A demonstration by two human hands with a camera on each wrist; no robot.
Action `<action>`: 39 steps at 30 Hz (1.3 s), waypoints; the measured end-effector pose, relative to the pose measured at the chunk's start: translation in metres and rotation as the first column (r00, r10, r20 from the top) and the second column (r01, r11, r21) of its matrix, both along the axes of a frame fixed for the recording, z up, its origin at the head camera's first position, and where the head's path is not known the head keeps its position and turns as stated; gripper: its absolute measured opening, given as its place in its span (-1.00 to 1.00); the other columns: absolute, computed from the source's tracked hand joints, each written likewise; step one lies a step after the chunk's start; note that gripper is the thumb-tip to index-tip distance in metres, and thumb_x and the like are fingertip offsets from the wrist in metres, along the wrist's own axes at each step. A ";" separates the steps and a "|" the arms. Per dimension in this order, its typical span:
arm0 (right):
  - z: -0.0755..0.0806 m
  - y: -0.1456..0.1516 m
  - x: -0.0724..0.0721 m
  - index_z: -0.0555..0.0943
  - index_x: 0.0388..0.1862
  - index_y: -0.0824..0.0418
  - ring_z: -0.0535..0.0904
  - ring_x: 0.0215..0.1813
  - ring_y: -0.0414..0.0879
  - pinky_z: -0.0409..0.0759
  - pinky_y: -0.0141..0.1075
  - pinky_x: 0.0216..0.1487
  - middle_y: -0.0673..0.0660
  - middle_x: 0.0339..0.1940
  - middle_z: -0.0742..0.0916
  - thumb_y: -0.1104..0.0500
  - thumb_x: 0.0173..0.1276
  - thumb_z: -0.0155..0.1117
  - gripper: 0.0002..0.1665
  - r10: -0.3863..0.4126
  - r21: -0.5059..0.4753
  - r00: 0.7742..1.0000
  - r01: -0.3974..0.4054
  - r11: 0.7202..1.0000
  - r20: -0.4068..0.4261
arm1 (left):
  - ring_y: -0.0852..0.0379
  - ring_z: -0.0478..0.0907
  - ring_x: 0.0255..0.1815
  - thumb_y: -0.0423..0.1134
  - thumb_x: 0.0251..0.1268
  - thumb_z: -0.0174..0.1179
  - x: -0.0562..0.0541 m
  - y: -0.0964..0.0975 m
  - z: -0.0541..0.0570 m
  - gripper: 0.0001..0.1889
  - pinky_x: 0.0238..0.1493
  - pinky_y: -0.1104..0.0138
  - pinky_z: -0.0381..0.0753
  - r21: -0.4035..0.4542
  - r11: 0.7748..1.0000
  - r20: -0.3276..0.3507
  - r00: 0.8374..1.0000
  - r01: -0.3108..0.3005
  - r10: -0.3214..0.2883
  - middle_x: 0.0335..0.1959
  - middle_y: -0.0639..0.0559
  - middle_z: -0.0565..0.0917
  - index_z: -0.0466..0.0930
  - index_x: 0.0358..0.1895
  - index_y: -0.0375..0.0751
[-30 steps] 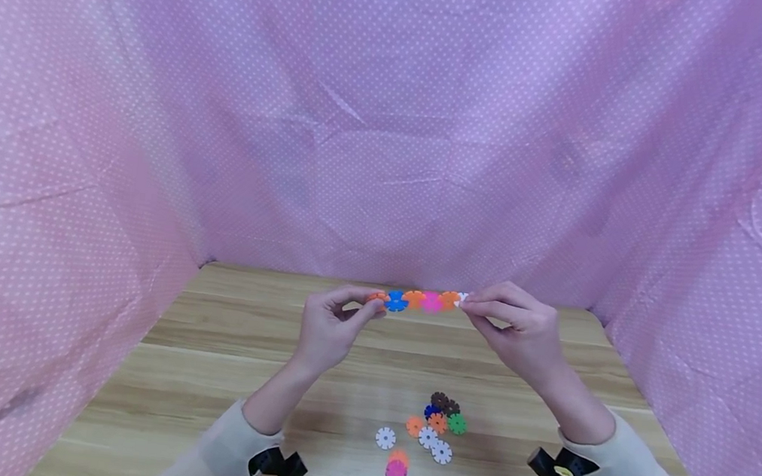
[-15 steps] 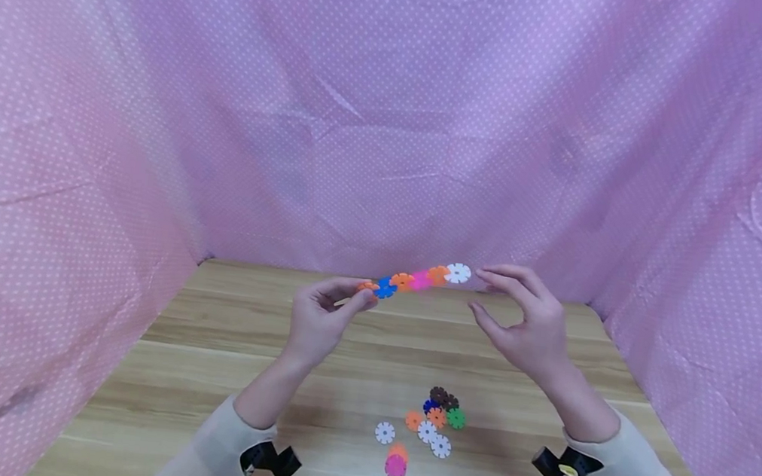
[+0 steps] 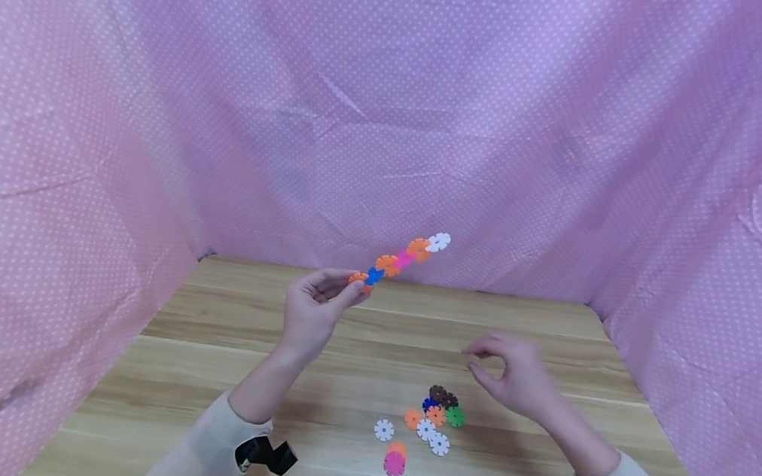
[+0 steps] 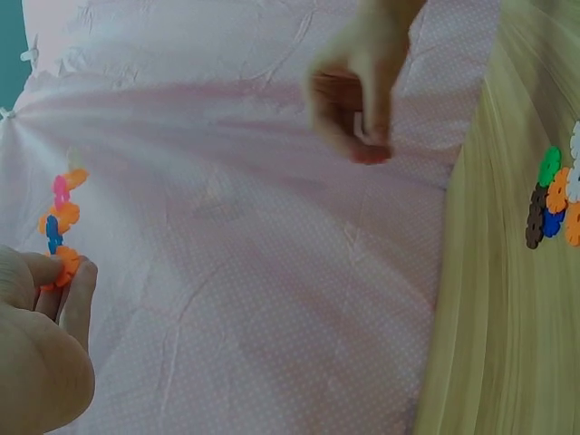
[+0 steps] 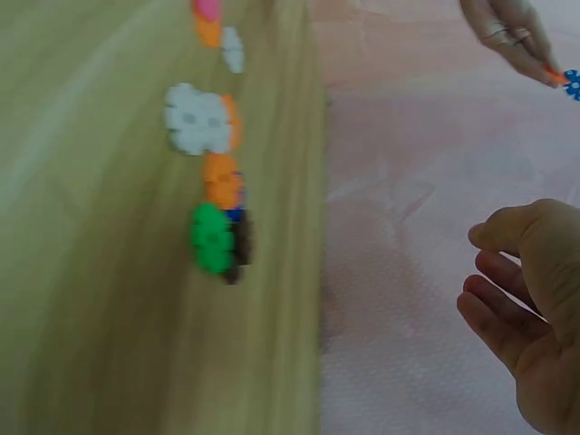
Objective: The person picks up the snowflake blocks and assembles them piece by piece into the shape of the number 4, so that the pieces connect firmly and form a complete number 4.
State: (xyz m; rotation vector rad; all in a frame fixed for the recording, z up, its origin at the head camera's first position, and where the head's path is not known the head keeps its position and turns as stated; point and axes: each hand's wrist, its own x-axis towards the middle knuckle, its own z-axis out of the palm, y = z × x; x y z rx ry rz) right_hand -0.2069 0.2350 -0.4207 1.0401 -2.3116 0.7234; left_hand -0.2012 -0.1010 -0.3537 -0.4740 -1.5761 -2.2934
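Note:
My left hand [image 3: 311,313] pinches the orange end disc [image 3: 359,279] of a chain of notched plastic discs [image 3: 388,264], between thumb and fingers. From that end the chain runs blue, orange, pink, orange and white, slanting up to the right above the table; the white disc [image 3: 439,242] is the free tip. In the left wrist view the chain [image 4: 62,216] rises from the fingertips of the left hand [image 4: 41,344]. My right hand [image 3: 517,376] hovers over the table with loosely bent fingers, thumb and fingertips apart. The right wrist view shows nothing in the right hand [image 5: 535,308].
Loose discs lie on the wooden table [image 3: 219,375]: a green disc [image 3: 454,416], a brown disc [image 3: 438,393], dark blue, orange and white ones clustered together. A separate white disc [image 3: 384,430] and a pink disc [image 3: 394,464] overlapping an orange one lie nearer. Pink dotted cloth [image 3: 388,155] surrounds the table.
The right hand has let go of the chain's white end and come down towards the loose discs. The left hand has shifted slightly left, and the chain has tilted from level to steeply upward.

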 end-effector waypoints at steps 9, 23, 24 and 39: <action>-0.041 0.005 0.016 0.80 -0.18 0.19 0.66 -0.29 -0.39 0.80 -0.43 -0.30 -0.05 -0.31 0.82 0.37 0.27 0.52 -0.83 -0.004 0.122 0.927 -0.045 0.991 0.375 | 0.15 0.86 -0.25 -0.70 0.32 0.26 -0.002 0.000 0.001 -0.76 -0.04 0.13 0.89 0.023 1.000 -0.015 1.000 -0.009 0.009 -0.30 0.08 0.86 0.76 -0.19 -0.31; -0.064 -0.002 0.024 0.80 -0.08 0.17 0.66 -0.22 -0.31 0.75 -0.48 -0.19 -0.03 -0.20 0.81 0.31 0.23 0.57 -0.73 -0.097 0.257 0.869 -0.035 0.966 0.486 | 0.15 0.87 -0.26 -0.71 0.31 0.26 0.001 0.002 -0.002 -0.83 -0.08 0.17 0.90 0.004 1.000 -0.016 1.000 -0.019 0.019 -0.31 0.09 0.87 0.61 -0.07 -0.75; -0.064 -0.002 0.024 0.79 -0.06 0.17 0.65 -0.21 -0.31 0.75 -0.48 -0.19 -0.04 -0.20 0.79 0.32 0.23 0.57 -0.71 -0.100 0.251 0.863 -0.032 0.967 0.496 | 0.15 0.87 -0.26 -0.71 0.31 0.26 0.001 0.002 -0.002 -0.84 -0.08 0.17 0.90 0.007 1.000 -0.015 1.000 -0.019 0.019 -0.31 0.09 0.87 0.61 -0.08 -0.75; -0.006 0.010 -0.008 0.76 -0.08 0.34 0.74 -0.33 -0.16 0.81 -0.41 -0.31 0.11 -0.31 0.84 0.40 0.32 0.49 -0.80 -0.036 -0.077 0.882 0.081 0.994 0.470 | 0.13 0.87 -0.24 -0.70 0.33 0.26 0.004 0.002 -0.004 -0.86 -0.06 0.16 0.90 0.013 1.000 -0.007 1.000 -0.019 0.019 -0.30 0.07 0.87 0.68 -0.09 -0.61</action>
